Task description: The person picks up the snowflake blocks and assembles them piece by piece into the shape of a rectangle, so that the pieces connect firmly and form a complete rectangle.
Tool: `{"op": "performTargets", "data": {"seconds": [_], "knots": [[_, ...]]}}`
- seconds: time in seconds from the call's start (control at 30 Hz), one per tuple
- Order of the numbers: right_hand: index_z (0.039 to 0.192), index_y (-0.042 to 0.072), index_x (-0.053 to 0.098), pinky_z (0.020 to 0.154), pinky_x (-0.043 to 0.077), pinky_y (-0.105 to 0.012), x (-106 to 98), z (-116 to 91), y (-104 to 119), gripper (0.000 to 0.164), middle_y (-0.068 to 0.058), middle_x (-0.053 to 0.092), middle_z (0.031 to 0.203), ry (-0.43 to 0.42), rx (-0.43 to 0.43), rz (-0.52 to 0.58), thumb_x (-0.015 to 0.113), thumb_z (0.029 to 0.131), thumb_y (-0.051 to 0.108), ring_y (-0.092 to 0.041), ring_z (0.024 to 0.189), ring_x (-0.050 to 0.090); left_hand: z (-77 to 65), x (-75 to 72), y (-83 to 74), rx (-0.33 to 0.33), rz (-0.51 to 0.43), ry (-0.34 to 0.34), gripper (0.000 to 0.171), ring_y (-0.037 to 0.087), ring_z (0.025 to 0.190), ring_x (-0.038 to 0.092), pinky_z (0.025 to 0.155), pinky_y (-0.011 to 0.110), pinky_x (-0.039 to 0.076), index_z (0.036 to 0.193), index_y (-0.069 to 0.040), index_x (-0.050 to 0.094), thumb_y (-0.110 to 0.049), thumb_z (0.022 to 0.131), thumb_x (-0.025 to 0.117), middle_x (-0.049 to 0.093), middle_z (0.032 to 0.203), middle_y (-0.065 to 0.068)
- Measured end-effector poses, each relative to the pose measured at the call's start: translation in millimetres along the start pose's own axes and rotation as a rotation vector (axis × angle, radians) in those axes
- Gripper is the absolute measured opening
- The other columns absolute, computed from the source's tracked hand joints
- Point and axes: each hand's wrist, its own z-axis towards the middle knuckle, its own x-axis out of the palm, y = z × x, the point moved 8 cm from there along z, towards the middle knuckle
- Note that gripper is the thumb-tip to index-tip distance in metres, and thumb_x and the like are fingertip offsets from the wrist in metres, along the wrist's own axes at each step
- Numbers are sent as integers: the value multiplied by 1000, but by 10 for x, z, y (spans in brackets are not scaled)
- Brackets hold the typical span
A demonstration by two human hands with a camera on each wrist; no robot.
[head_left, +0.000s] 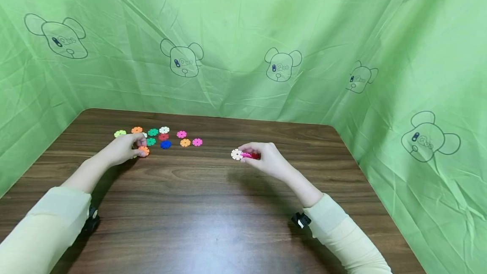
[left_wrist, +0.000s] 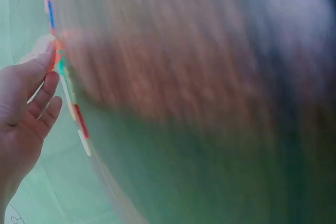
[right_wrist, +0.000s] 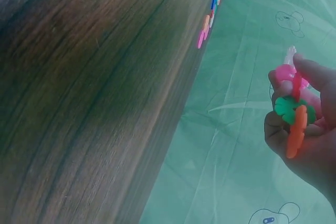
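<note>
Over the right half of the table, my right hand point(head_left: 265, 158) holds a chain of notched plastic discs joined edge to edge. A white disc point(head_left: 236, 154) sticks out at its front. In the right wrist view a pink disc point(right_wrist: 285, 72), a green disc point(right_wrist: 286, 109) and an orange disc point(right_wrist: 297, 132) show in the chain, with red between them. My left hand point(head_left: 123, 149) pinches a single orange notched disc point(head_left: 144, 151) between thumb and finger, beside the loose discs. The left wrist view is blurred, with this hand point(left_wrist: 26, 98) at its left edge.
Several loose discs lie at the table's back left, among them a blue disc point(head_left: 165, 144), a pink disc point(head_left: 197, 142) and a lime disc point(head_left: 120, 133). Green curtains point(head_left: 236, 33) surround the brown wooden table point(head_left: 198, 206) at the back and sides.
</note>
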Motion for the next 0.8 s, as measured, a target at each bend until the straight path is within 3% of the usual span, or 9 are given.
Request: {"op": "performTargets", "data": {"seconds": [0.2,0.4,0.67,0.8], "knots": [[105,15,70,61,50,-21,-21,4,17,27,9,70,83,-29,-6,12,76,80,26,-3,69,59,-1,-155,-213,14,-29,-124,16,13,69,56,60,27,46,84,-9,61,-9,78,76,61,74,-2],[101,15,70,60,50,-20,-15,24,61,27,10,68,79,-51,-10,10,78,78,28,-3,67,59,6,-317,-506,-18,-118,-256,13,14,68,62,60,26,46,83,-12,65,-17,79,77,67,73,-2],[99,16,70,57,49,-20,-21,45,115,21,11,67,78,-75,-14,-3,76,81,25,-2,65,58,-24,-488,-1057,-54,-200,-413,16,11,68,62,59,18,45,85,-15,69,-20,75,80,70,76,0],[99,16,69,58,50,-21,-24,59,149,22,11,68,79,-81,-16,0,76,80,25,-3,65,58,-34,-504,-1301,-45,-274,-450,14,6,62,61,55,15,44,84,-16,70,-18,75,80,70,73,-2]]}}
